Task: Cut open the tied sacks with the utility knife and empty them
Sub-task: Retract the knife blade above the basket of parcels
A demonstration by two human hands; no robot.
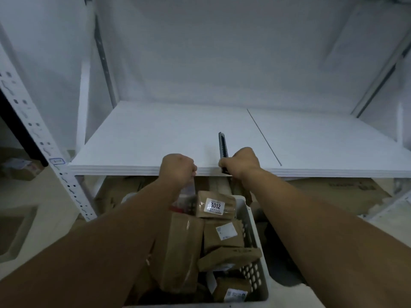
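Nearest the camera, between my two forearms, I note a white plastic basket [251, 258] with a perforated side wall. It is packed with brown cardboard parcels, glossy with clear tape. The top parcel [213, 207] bears a white label reading 3012.

Beyond the basket, both hands are at the front lip of a shelf board [144, 141], which is flat, white and matt. The left hand [179, 167] is balled into a fist at the edge. I cannot tell whether it holds anything. The right hand [242, 162] is wrapped around the near end of the utility knife [223, 144].

The knife is a slim, dark, straight bar lying on the board just right of centre. Its long axis runs almost directly away from me, and the free end points toward the back wall.

A thin dark seam [263, 136] crosses the board to the right of the knife. At far left, a white metal upright [33, 130] punched with holes slants upward.
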